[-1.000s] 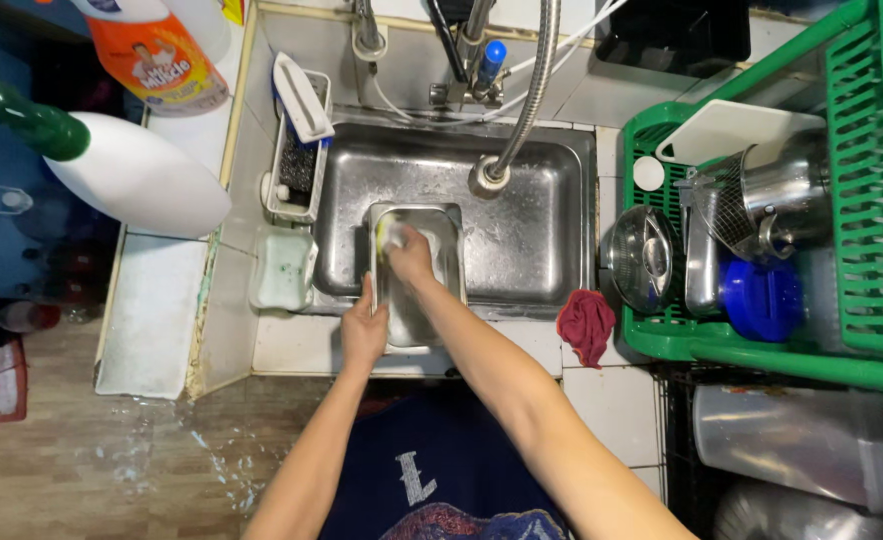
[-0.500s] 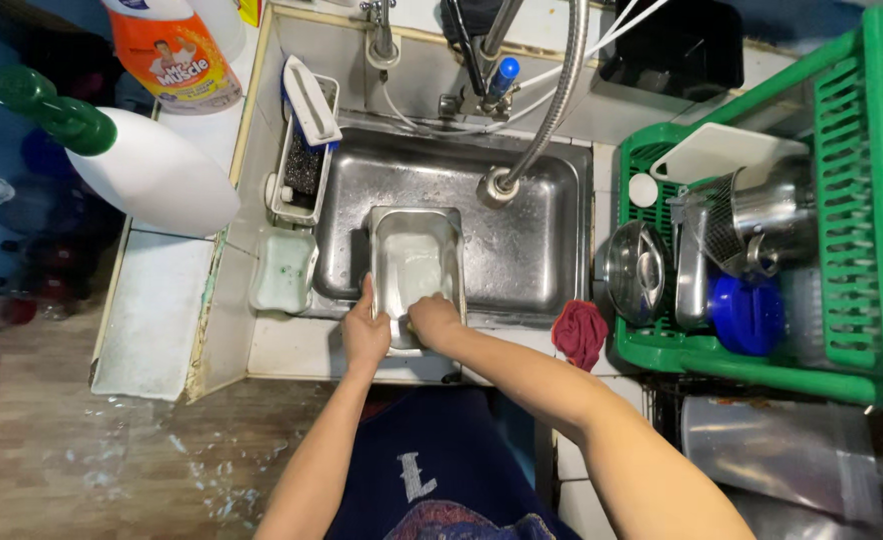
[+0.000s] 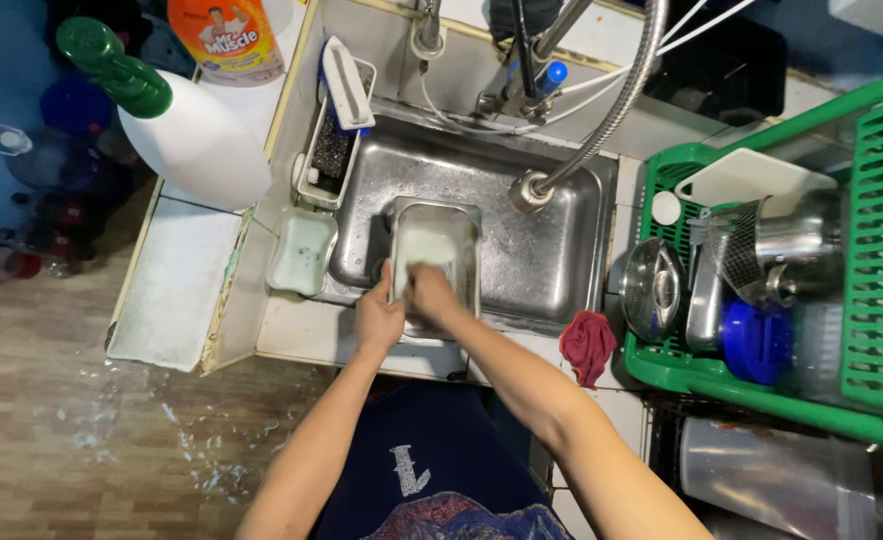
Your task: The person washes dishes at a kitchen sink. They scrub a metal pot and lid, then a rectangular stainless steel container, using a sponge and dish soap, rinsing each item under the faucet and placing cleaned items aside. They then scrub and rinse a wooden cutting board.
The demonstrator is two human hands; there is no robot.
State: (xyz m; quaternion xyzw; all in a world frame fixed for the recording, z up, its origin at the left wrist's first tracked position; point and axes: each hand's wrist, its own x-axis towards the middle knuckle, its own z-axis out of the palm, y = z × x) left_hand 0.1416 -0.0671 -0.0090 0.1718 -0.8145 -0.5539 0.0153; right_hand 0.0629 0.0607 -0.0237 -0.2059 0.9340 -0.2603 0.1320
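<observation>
Steel tray, rectangular and shiny, standing in the sink at its near edge. Left hand closed on the tray's left rim, fingers pinching the edge. Right hand pressed down inside the tray near the front; cannot tell if something is under the palm. Probably stiff, light, and slippery from water and soap, so best held by the rolled rim. Red cloth on the counter, green rack to the right.
</observation>
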